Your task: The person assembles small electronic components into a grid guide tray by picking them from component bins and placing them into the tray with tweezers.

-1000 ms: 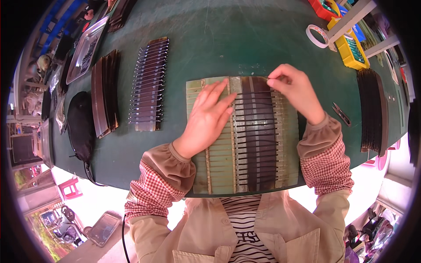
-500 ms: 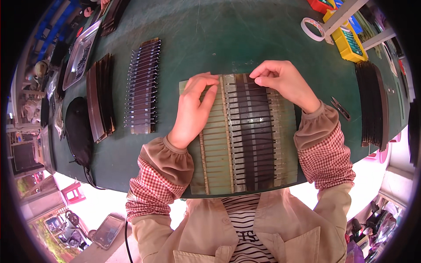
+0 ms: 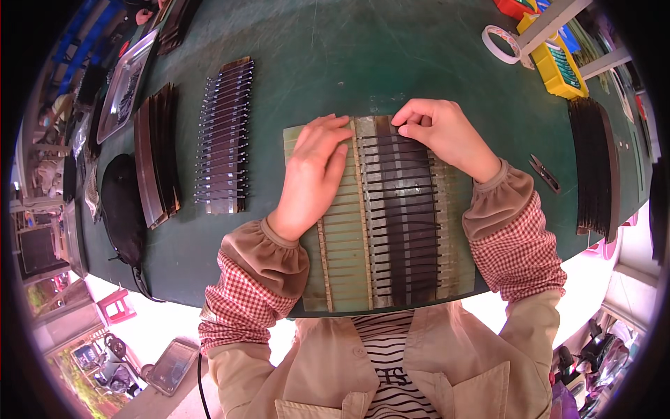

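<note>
In front of me lies a pale green board (image 3: 343, 241) with ridged rails and rows of slots. Over its right half run dark brown strips (image 3: 406, 244), crossed by several short black wire-like pieces (image 3: 412, 188). My left hand (image 3: 305, 178) rests on the board's upper left, fingers stretched out and fingertips beside the rail near the top edge. At the top end of the dark strips, my right hand (image 3: 452, 140) has thumb and forefinger brought together in a pinch. Whatever sits between those fingertips is too small to make out.
Left of the board lies a strip (image 3: 225, 140) lined with similar black pieces. Farther left are stacked brown strips (image 3: 159, 157), a black pouch (image 3: 124, 209) and a metal tray (image 3: 112, 115). On the right are small snips (image 3: 544, 173), black strands (image 3: 592, 167), a tape roll (image 3: 500, 45) and a yellow bin (image 3: 560, 73).
My right fingertips have shifted slightly left along the top of the strips. My left hand stays nearly where it was, and the whole view has moved a little.
</note>
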`<state>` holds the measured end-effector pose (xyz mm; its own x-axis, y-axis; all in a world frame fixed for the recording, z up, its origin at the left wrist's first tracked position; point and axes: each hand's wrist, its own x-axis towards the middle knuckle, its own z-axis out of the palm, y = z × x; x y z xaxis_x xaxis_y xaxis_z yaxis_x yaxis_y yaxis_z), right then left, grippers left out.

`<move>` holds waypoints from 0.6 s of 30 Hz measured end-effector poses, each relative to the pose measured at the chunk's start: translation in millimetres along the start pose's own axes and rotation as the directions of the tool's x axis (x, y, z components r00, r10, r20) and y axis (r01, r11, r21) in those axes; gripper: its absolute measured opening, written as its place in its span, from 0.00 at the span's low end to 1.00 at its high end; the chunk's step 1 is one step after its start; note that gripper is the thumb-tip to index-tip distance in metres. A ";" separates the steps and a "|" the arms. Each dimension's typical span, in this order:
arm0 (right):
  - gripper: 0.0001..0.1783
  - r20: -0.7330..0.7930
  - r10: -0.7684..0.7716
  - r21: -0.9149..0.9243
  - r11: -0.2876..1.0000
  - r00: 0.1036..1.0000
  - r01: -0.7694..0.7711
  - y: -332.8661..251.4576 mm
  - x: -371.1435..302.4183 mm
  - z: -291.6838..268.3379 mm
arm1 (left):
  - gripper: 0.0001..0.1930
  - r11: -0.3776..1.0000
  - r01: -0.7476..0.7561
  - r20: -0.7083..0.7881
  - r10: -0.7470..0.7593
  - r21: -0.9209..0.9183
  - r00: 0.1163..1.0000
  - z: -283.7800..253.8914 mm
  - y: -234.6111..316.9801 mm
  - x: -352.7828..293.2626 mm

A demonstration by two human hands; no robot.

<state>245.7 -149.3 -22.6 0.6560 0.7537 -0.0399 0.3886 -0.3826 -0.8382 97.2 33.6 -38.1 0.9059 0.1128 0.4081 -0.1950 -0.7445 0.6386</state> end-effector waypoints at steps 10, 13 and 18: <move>0.08 -0.166 -0.152 -0.352 0.932 0.974 0.086 -14.1 -10.7 12.7 | 0.22 0.918 -0.163 0.122 0.127 0.361 0.984 -2.0 6.2 -5.2; 0.07 -0.173 -0.096 -0.300 0.953 0.980 0.040 -12.5 -11.7 8.6 | 0.25 0.976 -0.111 0.067 0.100 0.189 0.993 0.5 -3.2 -12.1; 0.06 -0.255 -0.063 -0.066 0.997 0.965 0.048 10.5 -15.1 -23.2 | 0.25 0.951 -0.168 0.092 0.148 0.260 0.985 2.7 5.4 -12.9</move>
<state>254.9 -177.1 -18.1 0.7736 0.6148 0.1536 0.4617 -0.3808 -0.8011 85.5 26.3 -41.7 0.8977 -0.0600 0.4365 -0.2397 -0.8977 0.3696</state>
